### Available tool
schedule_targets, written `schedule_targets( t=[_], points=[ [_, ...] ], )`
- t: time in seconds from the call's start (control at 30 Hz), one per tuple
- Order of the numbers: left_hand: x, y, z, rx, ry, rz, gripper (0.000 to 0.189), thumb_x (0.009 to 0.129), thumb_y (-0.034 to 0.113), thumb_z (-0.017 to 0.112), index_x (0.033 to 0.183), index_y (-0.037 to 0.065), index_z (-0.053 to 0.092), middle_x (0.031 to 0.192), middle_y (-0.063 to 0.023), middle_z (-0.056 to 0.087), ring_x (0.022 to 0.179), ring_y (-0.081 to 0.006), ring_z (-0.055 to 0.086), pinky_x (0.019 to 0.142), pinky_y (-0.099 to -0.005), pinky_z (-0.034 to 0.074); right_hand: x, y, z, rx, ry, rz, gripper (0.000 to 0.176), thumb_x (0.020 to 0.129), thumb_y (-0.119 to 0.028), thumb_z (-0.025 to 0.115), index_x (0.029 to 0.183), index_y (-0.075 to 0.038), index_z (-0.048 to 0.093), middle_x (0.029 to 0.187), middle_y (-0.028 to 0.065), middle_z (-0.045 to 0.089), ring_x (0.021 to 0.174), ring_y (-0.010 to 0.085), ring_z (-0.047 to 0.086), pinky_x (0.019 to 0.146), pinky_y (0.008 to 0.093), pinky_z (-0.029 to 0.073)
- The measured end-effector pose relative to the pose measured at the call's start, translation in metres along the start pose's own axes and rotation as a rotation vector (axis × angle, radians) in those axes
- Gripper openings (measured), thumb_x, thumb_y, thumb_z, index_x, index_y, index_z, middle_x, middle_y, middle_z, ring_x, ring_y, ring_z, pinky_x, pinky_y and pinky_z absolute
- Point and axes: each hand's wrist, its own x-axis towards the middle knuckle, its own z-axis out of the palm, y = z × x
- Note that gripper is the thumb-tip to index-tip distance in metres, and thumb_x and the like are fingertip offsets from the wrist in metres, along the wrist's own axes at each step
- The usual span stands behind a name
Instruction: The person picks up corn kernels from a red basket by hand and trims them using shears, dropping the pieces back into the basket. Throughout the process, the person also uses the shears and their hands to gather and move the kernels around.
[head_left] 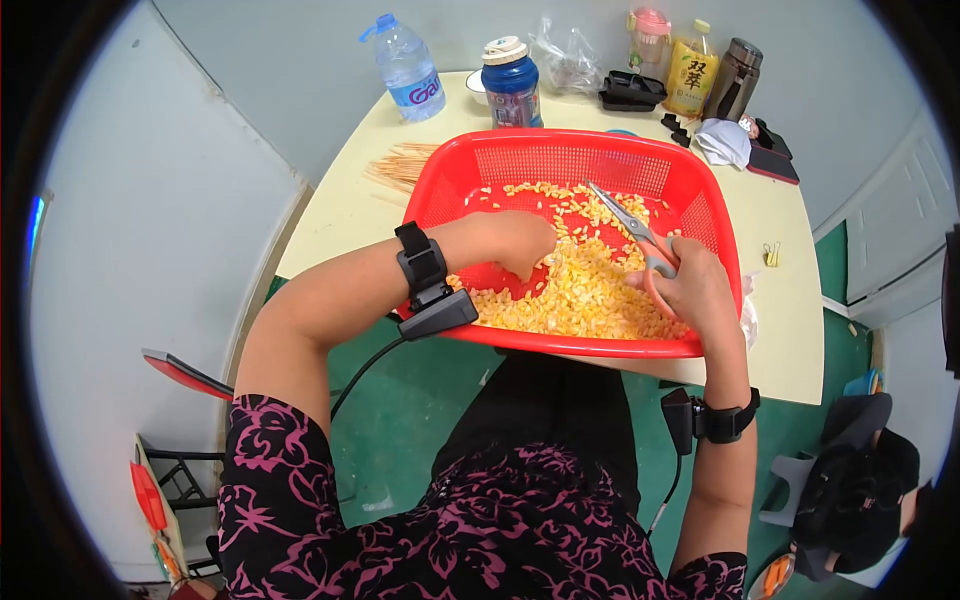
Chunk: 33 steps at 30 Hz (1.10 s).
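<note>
A red plastic basket with perforated walls sits at the table's near edge. Yellow corn kernels are heaped over its middle and right side, with a thinner scatter toward the back. My left hand reaches over the left part of the basket, back upward, its fingers bent down beside the kernels; the fingertips are mostly hidden, so what they pinch cannot be seen. In my right hand is a pair of scissors with orange-pink and grey handles. Their blades point up and left above the kernels.
Behind the basket stand a large water bottle, a blue jar, a yellow drink bottle and a dark thermos. Thin wooden skewers lie at the basket's left. A small clip rests on the table at right.
</note>
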Motion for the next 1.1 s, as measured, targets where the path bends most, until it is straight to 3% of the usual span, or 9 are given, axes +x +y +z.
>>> schedule_targets(
  t=[0.23,0.33,0.37,0.47,0.5,0.6,0.73,1.03,1.1],
  points=[
    [-0.007,-0.012,-0.004,-0.048,0.075,0.014,0.012,0.066,0.009,0.063,0.073,0.000,0.061,0.070,-0.0146,0.062,0.070,-0.0300,0.060,0.060,-0.0382,0.046,-0.002,0.000,-0.002,0.032,0.017,-0.008,0.051,0.058,-0.039,0.082,0.069,0.003,0.054,0.064,0.0164,0.055,0.059,0.0300,0.056,0.054,0.0381,0.043],
    [-0.018,-0.023,-0.017,-0.296,0.173,-0.012,0.009,0.066,0.006,0.062,0.073,0.001,0.060,0.069,-0.0112,0.062,0.064,-0.0238,0.060,0.056,-0.0343,0.046,-0.002,-0.004,-0.005,0.015,-0.007,0.010,0.051,0.059,-0.039,0.081,0.068,0.003,0.053,0.063,0.0165,0.055,0.058,0.0300,0.056,0.054,0.0383,0.043],
    [-0.021,-0.024,-0.023,-0.424,0.147,-0.036,0.005,0.069,0.003,0.061,0.074,0.002,0.060,0.070,-0.0071,0.063,0.061,-0.0161,0.061,0.054,-0.0297,0.047,-0.001,-0.005,-0.004,0.010,-0.011,0.012,0.050,0.059,-0.038,0.082,0.067,0.003,0.052,0.063,0.0165,0.055,0.058,0.0300,0.056,0.054,0.0381,0.043],
    [-0.019,-0.028,-0.028,-0.868,0.396,0.073,0.008,0.075,0.001,0.059,0.083,0.001,0.060,0.070,-0.0050,0.062,0.062,-0.0128,0.062,0.056,-0.0256,0.049,-0.002,-0.005,-0.004,0.033,-0.013,0.018,0.048,0.059,-0.034,0.082,0.066,0.002,0.051,0.062,0.0163,0.054,0.058,0.0297,0.056,0.053,0.0376,0.043],
    [-0.018,-0.026,-0.031,-1.130,0.452,0.143,0.013,0.080,0.001,0.058,0.093,-0.001,0.057,0.076,-0.0064,0.063,0.071,-0.0144,0.064,0.063,-0.0253,0.052,-0.003,-0.007,-0.006,0.070,-0.004,0.015,0.047,0.059,-0.032,0.082,0.066,0.002,0.051,0.061,0.0159,0.054,0.058,0.0293,0.056,0.053,0.0373,0.043],
    [-0.011,-0.006,-0.038,-1.711,0.772,0.159,0.017,0.082,0.002,0.059,0.098,-0.002,0.054,0.084,-0.0086,0.062,0.078,-0.0170,0.064,0.068,-0.0273,0.053,-0.004,-0.017,-0.015,0.153,0.022,0.014,0.046,0.060,-0.026,0.083,0.073,0.002,0.048,0.069,0.0167,0.053,0.062,0.0288,0.056,0.056,0.0362,0.044],
    [-0.009,0.016,-0.041,-2.072,0.886,0.182,0.013,0.084,0.003,0.058,0.097,0.001,0.054,0.093,-0.0099,0.061,0.087,-0.0194,0.063,0.078,-0.0306,0.053,-0.003,0.001,-0.001,0.135,0.103,-0.087,0.058,0.059,-0.031,0.084,0.085,0.004,0.045,0.087,0.0207,0.051,0.075,0.0324,0.056,0.063,0.0371,0.046],
    [-0.007,0.033,-0.040,-2.243,0.916,0.214,0.018,0.084,0.001,0.057,0.102,0.002,0.053,0.097,-0.0090,0.060,0.091,-0.0193,0.060,0.082,-0.0318,0.051,0.000,0.000,0.001,0.129,0.054,-0.054,0.064,0.057,-0.038,0.084,0.086,0.003,0.045,0.086,0.0202,0.052,0.075,0.0334,0.057,0.061,0.0383,0.046],
    [-0.004,0.036,-0.041,-2.206,0.953,0.202,0.020,0.084,0.000,0.057,0.103,0.001,0.052,0.095,-0.0101,0.061,0.087,-0.0188,0.062,0.078,-0.0299,0.053,-0.001,-0.002,-0.001,0.130,0.026,-0.013,0.061,0.059,-0.032,0.084,0.089,0.003,0.045,0.089,0.0205,0.052,0.078,0.0325,0.057,0.066,0.0377,0.046]
  ],
)
